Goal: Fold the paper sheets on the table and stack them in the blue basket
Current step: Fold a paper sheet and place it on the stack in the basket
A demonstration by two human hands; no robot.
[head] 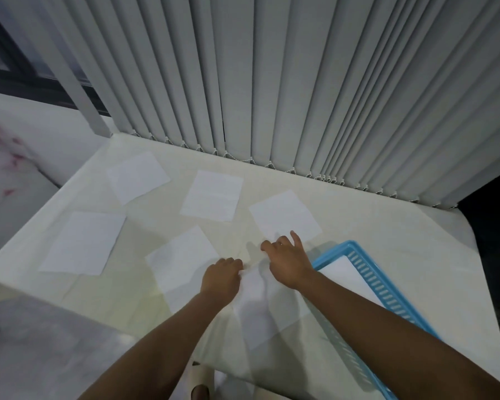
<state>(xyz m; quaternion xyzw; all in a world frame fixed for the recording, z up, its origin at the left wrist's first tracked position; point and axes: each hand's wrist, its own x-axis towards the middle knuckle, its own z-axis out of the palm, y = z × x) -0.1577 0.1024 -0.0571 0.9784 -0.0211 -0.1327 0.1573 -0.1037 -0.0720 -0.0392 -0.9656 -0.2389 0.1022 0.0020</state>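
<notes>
Several white paper sheets lie flat on the cream table [373,226]. One sheet [264,307] lies nearest me, between my forearms. My left hand [221,277] has its fingers curled at that sheet's far left corner, pinching its edge. My right hand [287,261] rests with fingers spread on the table at the sheet's far right corner, its fingertips reaching the near edge of another sheet [285,216]. The blue basket [387,287] stands at the right, under my right forearm, with white paper [347,277] inside it.
More flat sheets lie at the far left [137,177], left [83,242], centre [212,196] and beside my left hand [182,255]. Grey vertical blinds [300,82] hang along the table's far edge. The table's left edge drops to the floor.
</notes>
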